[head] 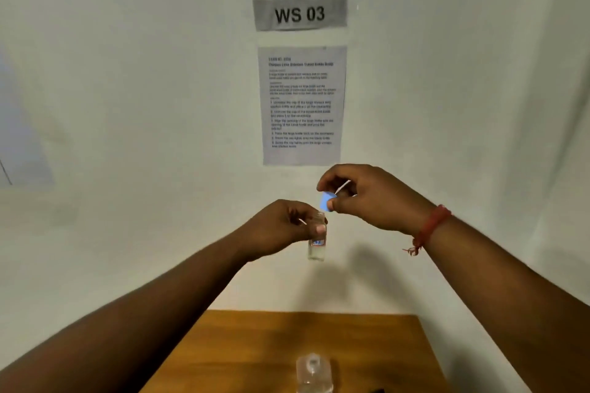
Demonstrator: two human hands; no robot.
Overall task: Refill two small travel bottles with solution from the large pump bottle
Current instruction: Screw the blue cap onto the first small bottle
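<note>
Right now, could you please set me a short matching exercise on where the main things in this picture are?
Things:
1. small bottle
2. blue cap
3. clear bottle
4. WS 03 sign

Places:
A. on the wall
B. in the left hand
C. standing on the wooden table
D. pinched in the right hand

Pairs: 1-B, 2-D, 3-C, 4-A

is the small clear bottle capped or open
Open: the small clear travel bottle in the left hand has a bare neck; the right hand pinches its blue cap.
</note>
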